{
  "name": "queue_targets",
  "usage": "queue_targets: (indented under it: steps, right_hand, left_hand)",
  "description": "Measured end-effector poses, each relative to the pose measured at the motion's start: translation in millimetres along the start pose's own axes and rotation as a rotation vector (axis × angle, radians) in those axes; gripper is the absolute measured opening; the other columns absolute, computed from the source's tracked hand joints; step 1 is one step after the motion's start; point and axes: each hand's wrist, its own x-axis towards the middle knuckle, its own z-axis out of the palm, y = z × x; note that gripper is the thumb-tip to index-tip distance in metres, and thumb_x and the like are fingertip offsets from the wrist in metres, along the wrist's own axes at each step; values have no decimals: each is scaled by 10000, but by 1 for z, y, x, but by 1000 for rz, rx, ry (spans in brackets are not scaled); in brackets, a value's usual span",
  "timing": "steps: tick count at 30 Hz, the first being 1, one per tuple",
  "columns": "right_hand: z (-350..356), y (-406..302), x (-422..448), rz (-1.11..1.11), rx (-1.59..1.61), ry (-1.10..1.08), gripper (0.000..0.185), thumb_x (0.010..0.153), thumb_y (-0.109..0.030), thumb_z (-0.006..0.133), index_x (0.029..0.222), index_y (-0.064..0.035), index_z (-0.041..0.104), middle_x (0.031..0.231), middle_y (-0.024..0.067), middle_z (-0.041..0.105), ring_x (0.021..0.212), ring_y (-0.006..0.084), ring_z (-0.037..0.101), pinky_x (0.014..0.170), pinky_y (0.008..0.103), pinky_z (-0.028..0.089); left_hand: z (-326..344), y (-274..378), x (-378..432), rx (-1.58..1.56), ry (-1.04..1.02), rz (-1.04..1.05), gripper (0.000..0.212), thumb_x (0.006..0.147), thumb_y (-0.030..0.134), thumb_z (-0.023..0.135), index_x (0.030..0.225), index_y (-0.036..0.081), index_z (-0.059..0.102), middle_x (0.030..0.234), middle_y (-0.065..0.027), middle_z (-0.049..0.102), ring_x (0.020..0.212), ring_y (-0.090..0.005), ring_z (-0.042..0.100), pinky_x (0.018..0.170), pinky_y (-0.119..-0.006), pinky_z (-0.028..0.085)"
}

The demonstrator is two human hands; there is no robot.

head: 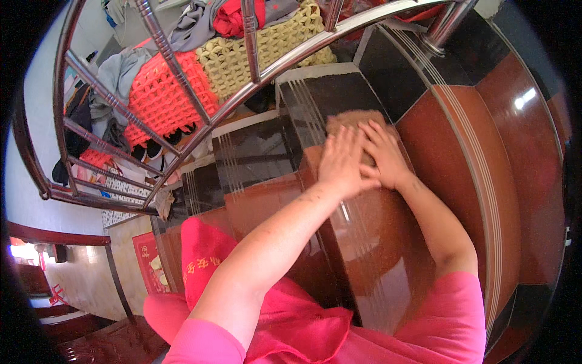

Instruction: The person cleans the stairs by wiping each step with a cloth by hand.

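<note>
A brown cloth [357, 119] lies on a glossy black and reddish-brown stair tread [377, 236]. My left hand [343, 164] presses flat on it with the fingers stretched forward. Close against it, my right hand [384, 157] also rests on the cloth, its fingers spread a little and its thumb towards the left hand. The palms hide much of the cloth, and its edges are slightly blurred. Pale grooved strips run along the tread's edge.
A metal stair railing [254, 84] curves along the left and top. Behind it lie a coral woven mat [166, 91], a yellow woven mat [263, 50], clothes and dark shoes. Lower steps descend at left; higher steps [454, 132] rise at right. A red mat [150, 261] lies below.
</note>
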Motion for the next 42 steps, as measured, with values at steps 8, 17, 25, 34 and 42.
queue_targets:
  steps: [8, 17, 25, 34, 42]
  right_hand:
    - [22, 49, 132, -141, -19, 57, 640, 842, -547, 546, 1376, -207, 449, 1485, 96, 321, 1380, 347, 245, 1072, 535, 251]
    - [24, 44, 137, -112, -127, 110, 607, 869, -548, 502, 1373, -213, 453, 1481, 79, 328, 1371, 337, 259, 1057, 534, 268]
    - [12, -18, 66, -58, -118, 66, 617, 864, -533, 506, 1376, -195, 447, 1473, 91, 329, 1370, 336, 255, 1048, 533, 272]
    - [-14, -113, -52, 4, -34, -20, 615, 832, -428, 584, 1364, -151, 448, 1467, 147, 306, 1372, 383, 224, 1055, 598, 221]
    - [-31, -174, -154, 65, 65, -163, 710, 751, -410, 628, 1368, -127, 422, 1458, 170, 296, 1367, 403, 212, 1029, 637, 210]
  left_hand:
    - [-11, -81, 72, 47, 242, -147, 1051, 751, 697, 552, 1446, -22, 230, 1521, -171, 226, 1435, -272, 136, 1152, -463, 103]
    - [-13, -82, 76, 140, 201, -193, 1027, 792, 711, 465, 1455, -25, 199, 1539, -153, 182, 1444, -256, 97, 1145, -506, 36]
    - [1, -61, -1, 76, 206, -101, 1001, 808, 652, 515, 1450, -41, 185, 1528, -193, 173, 1440, -293, 91, 1146, -511, 42]
    - [7, -10, -121, 189, 66, 72, 979, 804, 660, 492, 1382, -107, 308, 1467, -270, 261, 1398, -379, 176, 1135, -524, 88]
    - [5, 52, -197, 246, -61, 244, 827, 692, 636, 614, 1161, -40, 536, 1176, -220, 508, 1143, -362, 437, 1041, -519, 252]
